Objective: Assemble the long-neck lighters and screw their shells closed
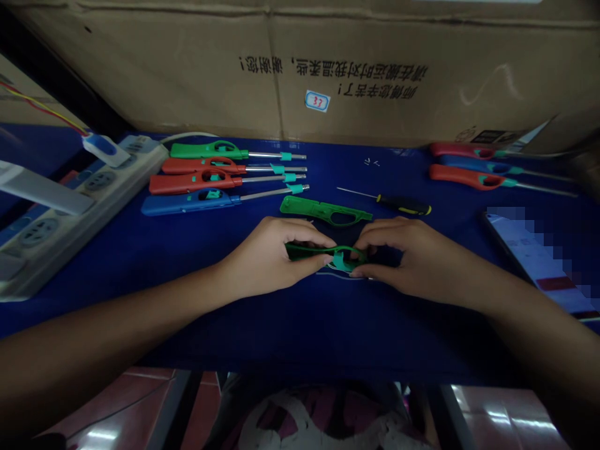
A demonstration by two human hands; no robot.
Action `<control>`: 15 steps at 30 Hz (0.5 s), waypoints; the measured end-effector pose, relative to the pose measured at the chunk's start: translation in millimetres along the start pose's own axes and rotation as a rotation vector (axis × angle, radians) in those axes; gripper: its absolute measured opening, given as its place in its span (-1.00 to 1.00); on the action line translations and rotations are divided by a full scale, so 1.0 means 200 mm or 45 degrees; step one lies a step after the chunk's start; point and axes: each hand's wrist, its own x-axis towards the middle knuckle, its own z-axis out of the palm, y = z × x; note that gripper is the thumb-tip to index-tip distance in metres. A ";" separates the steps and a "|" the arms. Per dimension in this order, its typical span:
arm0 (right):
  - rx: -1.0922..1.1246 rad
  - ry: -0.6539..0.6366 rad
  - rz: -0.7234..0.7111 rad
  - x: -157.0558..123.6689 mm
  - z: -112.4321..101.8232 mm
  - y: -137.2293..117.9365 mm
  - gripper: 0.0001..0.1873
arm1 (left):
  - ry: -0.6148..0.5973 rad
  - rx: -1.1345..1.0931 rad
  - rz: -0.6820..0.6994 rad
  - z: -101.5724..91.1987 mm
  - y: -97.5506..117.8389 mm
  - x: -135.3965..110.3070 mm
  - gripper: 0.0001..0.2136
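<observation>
Between my two hands is a green lighter casing half (304, 251) with a teal trigger (338, 260) at its handle opening. My left hand (276, 253) pinches the casing from the left, thumb in front and fingers behind. From the right, my right hand (398, 253) pinches the end near the trigger; its fingertips cover what lies there. A thin pale wire or tube (330, 274) shows below the casing. Just behind my hands lies a second green casing half (323, 210). A black-and-yellow screwdriver (404, 204) rests behind my right hand, with several small screws (372, 162) farther back.
Several long-necked lighters (197, 181) lie in a row at back left, and more lighters (469, 176) at back right. A power strip (100, 209) stands left, a phone (534, 256) right. A cardboard box (187, 75) closes off the back of the blue table (290, 337).
</observation>
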 end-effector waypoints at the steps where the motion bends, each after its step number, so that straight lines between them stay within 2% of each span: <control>1: -0.018 0.011 -0.022 0.00 0.00 0.00 -0.92 | 0.004 0.011 0.000 0.00 0.00 0.00 -0.85; 8: -0.160 0.050 -0.122 0.00 0.03 -0.01 -0.90 | 0.058 0.065 0.007 0.00 0.00 0.00 -0.89; 15: -0.219 0.089 -0.128 0.01 0.05 -0.01 -0.94 | 0.076 0.070 -0.022 0.00 0.00 0.00 -0.93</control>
